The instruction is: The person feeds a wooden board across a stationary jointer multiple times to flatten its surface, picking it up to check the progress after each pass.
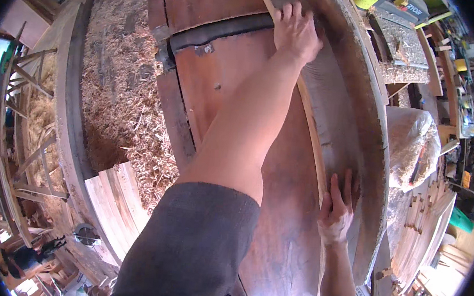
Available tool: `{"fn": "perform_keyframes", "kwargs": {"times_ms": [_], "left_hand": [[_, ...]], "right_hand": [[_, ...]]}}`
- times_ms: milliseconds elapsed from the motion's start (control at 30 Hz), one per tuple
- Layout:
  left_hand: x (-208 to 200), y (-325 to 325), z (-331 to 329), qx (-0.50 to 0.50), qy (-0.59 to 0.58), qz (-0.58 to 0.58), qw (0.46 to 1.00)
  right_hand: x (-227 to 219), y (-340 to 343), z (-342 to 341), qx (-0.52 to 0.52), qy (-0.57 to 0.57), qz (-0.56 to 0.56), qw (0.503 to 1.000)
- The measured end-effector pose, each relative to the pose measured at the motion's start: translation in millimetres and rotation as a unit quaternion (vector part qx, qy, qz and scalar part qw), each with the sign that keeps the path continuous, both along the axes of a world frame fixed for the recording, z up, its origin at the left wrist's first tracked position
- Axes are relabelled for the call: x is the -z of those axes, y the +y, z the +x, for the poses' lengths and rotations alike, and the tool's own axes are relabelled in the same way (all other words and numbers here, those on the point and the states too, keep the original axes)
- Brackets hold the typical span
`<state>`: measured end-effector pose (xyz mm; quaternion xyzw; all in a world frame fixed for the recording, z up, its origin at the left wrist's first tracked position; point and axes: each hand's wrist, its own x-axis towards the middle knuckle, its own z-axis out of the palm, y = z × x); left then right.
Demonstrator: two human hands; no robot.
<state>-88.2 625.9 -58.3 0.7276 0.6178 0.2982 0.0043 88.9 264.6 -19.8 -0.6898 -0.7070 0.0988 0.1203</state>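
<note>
A long, narrow strip of pale wood (pixel 313 132) runs along a grey-brown upright guide (pixel 337 100) on a large flat reddish-brown machine bed (pixel 289 226). My left hand (pixel 296 35) reaches far forward, its fingers bent over the strip beside a dark slot (pixel 225 29) that crosses the bed. Closer to me, my right hand (pixel 337 216) presses at the strip with fingers stretched and apart, some lying against the guide. The wood under both palms is hidden. A dark sleeve (pixel 192 237) covers my left upper arm.
Shavings (pixel 138 117) lie thick left of the bed, beside several pale boards (pixel 117 194). A plastic bag (pixel 412 146) stands right of the guide, below a green-and-grey machine (pixel 396 7). More planks (pixel 424 232) are stacked at the right.
</note>
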Motion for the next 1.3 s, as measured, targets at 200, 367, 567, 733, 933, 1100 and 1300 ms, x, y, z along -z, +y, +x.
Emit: {"fn": "perform_keyframes", "kwargs": {"times_ms": [200,367,567,733,933,1100,1300], "left_hand": [[4,-54,-4,0.011,-0.258,0.119,0.959],[3,-292,6,0.114,-0.352,-0.04,0.928],[-7,-425,41,0.362,-0.278,-0.143,0.878],[13,-391,117,0.262,-0.596,-0.365,0.666],[6,-289,94,0.233,-0.352,-0.336,0.842],[-20,-240,74,0.235,-0.152,-0.088,0.956],[-20,-199,49,0.166,0.045,-0.136,0.976]], "right_hand": [[2,42,-23,-0.001,-0.029,0.018,0.999],[7,80,-28,0.001,-0.016,0.058,0.998],[9,142,-69,0.027,0.081,0.039,0.996],[16,230,-106,0.028,0.04,0.099,0.994],[-3,310,-140,0.052,0.082,-0.006,0.995],[-11,308,-94,-0.036,0.141,0.037,0.989],[-25,113,-17,-0.064,0.133,0.129,0.981]]}}
